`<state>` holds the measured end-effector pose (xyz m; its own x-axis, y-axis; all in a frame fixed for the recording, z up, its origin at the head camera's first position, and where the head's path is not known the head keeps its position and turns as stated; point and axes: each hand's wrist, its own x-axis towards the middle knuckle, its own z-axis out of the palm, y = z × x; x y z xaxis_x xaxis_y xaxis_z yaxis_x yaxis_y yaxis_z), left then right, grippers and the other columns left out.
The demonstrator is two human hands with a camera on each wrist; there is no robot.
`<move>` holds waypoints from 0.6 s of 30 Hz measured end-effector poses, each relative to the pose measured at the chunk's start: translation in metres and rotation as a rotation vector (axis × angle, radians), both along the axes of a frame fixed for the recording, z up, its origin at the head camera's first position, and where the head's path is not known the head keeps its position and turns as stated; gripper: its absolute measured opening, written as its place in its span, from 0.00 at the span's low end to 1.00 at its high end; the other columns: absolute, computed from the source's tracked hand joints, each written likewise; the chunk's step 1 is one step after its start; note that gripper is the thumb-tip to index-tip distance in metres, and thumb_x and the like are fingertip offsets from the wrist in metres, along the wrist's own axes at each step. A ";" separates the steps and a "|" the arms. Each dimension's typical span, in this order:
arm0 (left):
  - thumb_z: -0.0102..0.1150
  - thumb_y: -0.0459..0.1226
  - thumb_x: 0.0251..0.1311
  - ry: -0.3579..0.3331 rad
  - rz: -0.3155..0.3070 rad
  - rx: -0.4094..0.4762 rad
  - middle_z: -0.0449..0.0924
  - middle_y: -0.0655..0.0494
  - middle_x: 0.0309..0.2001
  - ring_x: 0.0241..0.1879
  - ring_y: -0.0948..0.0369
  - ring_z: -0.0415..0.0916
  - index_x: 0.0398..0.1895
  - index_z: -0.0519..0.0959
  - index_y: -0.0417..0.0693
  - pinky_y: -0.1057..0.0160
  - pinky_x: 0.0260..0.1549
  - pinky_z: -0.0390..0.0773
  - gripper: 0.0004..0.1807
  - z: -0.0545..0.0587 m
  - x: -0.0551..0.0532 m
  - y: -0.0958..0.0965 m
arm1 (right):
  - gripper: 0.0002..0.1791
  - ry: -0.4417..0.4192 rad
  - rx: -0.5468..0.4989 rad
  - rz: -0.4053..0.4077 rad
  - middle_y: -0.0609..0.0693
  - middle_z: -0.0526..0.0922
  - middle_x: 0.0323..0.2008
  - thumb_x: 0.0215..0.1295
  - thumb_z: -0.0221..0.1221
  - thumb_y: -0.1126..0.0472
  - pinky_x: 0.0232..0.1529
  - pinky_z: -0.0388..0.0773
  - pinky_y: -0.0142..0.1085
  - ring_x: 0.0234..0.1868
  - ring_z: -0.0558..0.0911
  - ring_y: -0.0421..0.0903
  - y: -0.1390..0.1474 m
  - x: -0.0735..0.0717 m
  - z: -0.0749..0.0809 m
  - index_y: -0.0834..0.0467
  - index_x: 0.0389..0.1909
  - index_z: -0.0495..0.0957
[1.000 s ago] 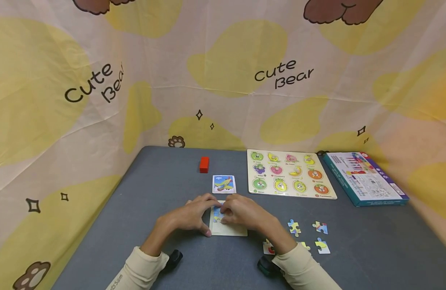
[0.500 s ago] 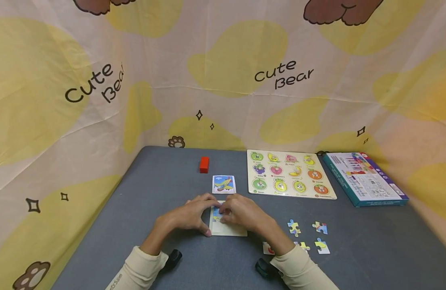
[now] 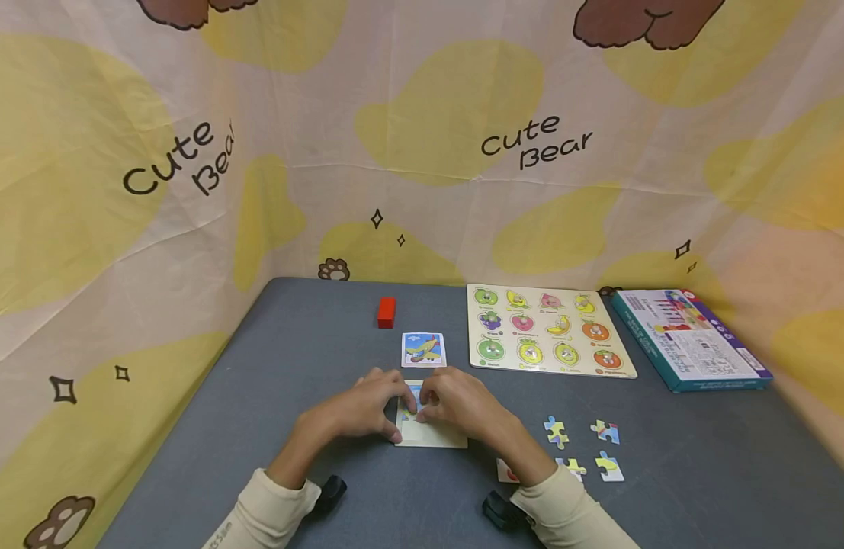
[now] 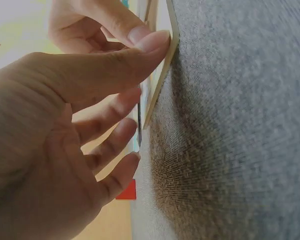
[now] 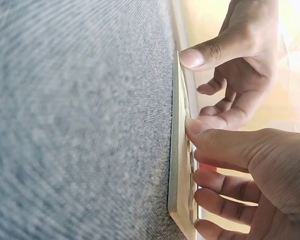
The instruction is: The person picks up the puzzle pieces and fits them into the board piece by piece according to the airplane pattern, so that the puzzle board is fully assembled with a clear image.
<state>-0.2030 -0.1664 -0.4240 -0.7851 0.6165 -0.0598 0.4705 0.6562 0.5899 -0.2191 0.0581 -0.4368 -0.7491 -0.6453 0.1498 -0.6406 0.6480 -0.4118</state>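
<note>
A small pale jigsaw tray (image 3: 428, 436) lies on the dark table, with blue-and-yellow pieces fitted in its upper left part. My left hand (image 3: 363, 404) is at the tray's left side: its thumb touches the near-left edge, the index finger reaches onto the pieces, and the other fingers are relaxed. From the right, my right hand (image 3: 459, 396) bends over the tray, with thumb and fingertips on a jigsaw piece mostly hidden under them. In the right wrist view, the right thumb (image 5: 197, 127) rests at the tray's upper surface. Behind the tray lies a picture card (image 3: 424, 350) showing a yellow plane.
Several loose jigsaw pieces (image 3: 605, 431) lie right of the tray, some partly covered by the right forearm. A red block (image 3: 386, 313) stands farther back. A fruit board (image 3: 552, 330) and a teal-edged box (image 3: 692, 339) lie at the back right, before a patterned cloth wall.
My left index finger has moved from the tray's far edge in over the pieces, and the left thumb has shifted slightly. My right hand stays nearly in place on the tray.
</note>
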 end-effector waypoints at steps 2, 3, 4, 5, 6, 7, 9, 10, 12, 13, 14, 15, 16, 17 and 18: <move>0.83 0.36 0.45 0.014 -0.021 -0.006 0.80 0.59 0.47 0.49 0.57 0.68 0.45 0.88 0.53 0.53 0.50 0.66 0.21 0.000 0.000 0.000 | 0.09 0.010 -0.002 -0.004 0.44 0.85 0.33 0.59 0.77 0.56 0.36 0.75 0.35 0.36 0.77 0.41 0.000 0.001 0.000 0.53 0.35 0.89; 0.83 0.37 0.45 0.016 -0.027 -0.006 0.80 0.60 0.47 0.48 0.57 0.68 0.45 0.88 0.54 0.54 0.50 0.66 0.21 0.000 0.000 -0.001 | 0.08 0.015 -0.003 -0.002 0.44 0.86 0.33 0.59 0.77 0.56 0.36 0.75 0.36 0.36 0.78 0.41 0.000 0.001 0.000 0.54 0.35 0.90; 0.83 0.37 0.45 0.014 -0.030 -0.004 0.81 0.61 0.47 0.47 0.57 0.68 0.45 0.88 0.54 0.54 0.49 0.66 0.21 0.000 0.000 -0.001 | 0.09 0.014 -0.002 0.000 0.44 0.86 0.34 0.59 0.77 0.56 0.37 0.76 0.36 0.37 0.78 0.42 0.001 0.002 0.000 0.54 0.36 0.90; 0.83 0.37 0.45 0.007 -0.030 -0.002 0.81 0.61 0.48 0.47 0.57 0.69 0.45 0.88 0.54 0.54 0.50 0.66 0.21 -0.001 -0.001 -0.002 | 0.09 0.013 -0.002 0.003 0.45 0.86 0.35 0.60 0.77 0.56 0.38 0.76 0.37 0.38 0.78 0.42 0.001 0.002 0.000 0.54 0.37 0.90; 0.83 0.37 0.46 0.000 -0.030 0.000 0.81 0.61 0.48 0.48 0.57 0.69 0.46 0.88 0.54 0.53 0.50 0.66 0.21 -0.001 -0.001 -0.002 | 0.09 0.011 0.002 0.007 0.45 0.86 0.35 0.60 0.76 0.56 0.39 0.76 0.38 0.38 0.78 0.43 0.002 0.003 -0.001 0.54 0.39 0.90; 0.83 0.37 0.46 -0.007 -0.030 0.001 0.81 0.61 0.48 0.48 0.56 0.69 0.46 0.88 0.54 0.52 0.50 0.67 0.21 -0.001 -0.001 -0.002 | 0.09 0.005 0.003 0.010 0.45 0.85 0.36 0.60 0.76 0.57 0.40 0.77 0.38 0.39 0.78 0.43 0.004 0.003 -0.001 0.54 0.40 0.90; 0.83 0.38 0.46 -0.018 -0.028 0.001 0.81 0.60 0.48 0.48 0.56 0.69 0.47 0.88 0.54 0.50 0.51 0.66 0.21 -0.002 -0.002 -0.002 | 0.10 -0.007 0.002 0.016 0.46 0.85 0.36 0.61 0.75 0.58 0.42 0.77 0.39 0.40 0.78 0.43 0.007 0.004 -0.001 0.55 0.42 0.89; 0.83 0.38 0.47 -0.025 -0.027 0.000 0.81 0.60 0.49 0.49 0.56 0.69 0.47 0.88 0.54 0.50 0.52 0.66 0.21 -0.002 -0.002 -0.003 | 0.11 -0.018 -0.001 0.015 0.45 0.84 0.37 0.61 0.74 0.59 0.43 0.77 0.40 0.40 0.78 0.43 0.010 0.004 -0.001 0.55 0.43 0.89; 0.83 0.38 0.47 -0.033 -0.023 -0.003 0.81 0.60 0.49 0.48 0.56 0.69 0.48 0.88 0.54 0.49 0.52 0.66 0.22 -0.002 -0.003 -0.003 | 0.11 -0.036 -0.007 0.013 0.45 0.83 0.36 0.62 0.74 0.60 0.43 0.76 0.40 0.40 0.78 0.42 0.015 0.005 0.000 0.56 0.44 0.89; 0.83 0.37 0.47 -0.035 -0.020 -0.005 0.81 0.60 0.49 0.48 0.56 0.68 0.48 0.88 0.54 0.49 0.52 0.66 0.22 -0.003 -0.003 -0.002 | 0.11 -0.047 -0.013 0.011 0.45 0.83 0.36 0.62 0.73 0.60 0.43 0.76 0.40 0.39 0.77 0.42 0.018 0.005 0.000 0.56 0.44 0.89; 0.83 0.37 0.47 -0.038 -0.016 -0.006 0.81 0.60 0.49 0.48 0.56 0.68 0.49 0.88 0.54 0.50 0.51 0.66 0.23 -0.003 -0.003 -0.002 | 0.11 -0.057 -0.019 0.009 0.44 0.82 0.36 0.62 0.73 0.60 0.43 0.76 0.39 0.39 0.77 0.41 0.022 0.005 0.001 0.56 0.45 0.88; 0.83 0.36 0.47 -0.040 -0.012 -0.008 0.82 0.60 0.49 0.48 0.56 0.68 0.49 0.88 0.54 0.50 0.51 0.66 0.23 -0.003 -0.003 -0.002 | 0.11 -0.068 -0.025 0.007 0.44 0.82 0.36 0.63 0.73 0.60 0.43 0.76 0.40 0.39 0.78 0.41 0.025 0.005 0.002 0.56 0.45 0.88; 0.83 0.36 0.47 -0.042 -0.009 -0.010 0.82 0.61 0.49 0.48 0.56 0.68 0.50 0.88 0.55 0.51 0.51 0.66 0.24 -0.003 -0.003 -0.002 | 0.11 -0.080 -0.026 0.001 0.44 0.82 0.36 0.63 0.72 0.60 0.43 0.76 0.39 0.39 0.78 0.41 0.029 0.006 0.002 0.56 0.46 0.88; 0.82 0.36 0.47 -0.043 -0.006 -0.011 0.82 0.61 0.49 0.47 0.56 0.67 0.51 0.88 0.55 0.52 0.50 0.66 0.24 -0.003 -0.003 -0.002 | 0.11 -0.091 -0.026 -0.005 0.43 0.82 0.36 0.64 0.72 0.60 0.44 0.76 0.39 0.39 0.77 0.41 0.034 0.007 0.003 0.56 0.46 0.88; 0.82 0.35 0.47 -0.045 -0.002 -0.013 0.82 0.61 0.49 0.47 0.56 0.67 0.52 0.88 0.55 0.52 0.50 0.66 0.25 -0.003 -0.003 -0.002 | 0.11 -0.097 -0.031 -0.008 0.43 0.82 0.36 0.64 0.72 0.60 0.44 0.76 0.39 0.39 0.78 0.41 0.038 0.008 0.004 0.56 0.46 0.88</move>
<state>-0.2057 -0.1681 -0.4267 -0.7801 0.6171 -0.1031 0.4448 0.6629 0.6022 -0.2112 0.0963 -0.4329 -0.7662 -0.6354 0.0960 -0.5914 0.6388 -0.4922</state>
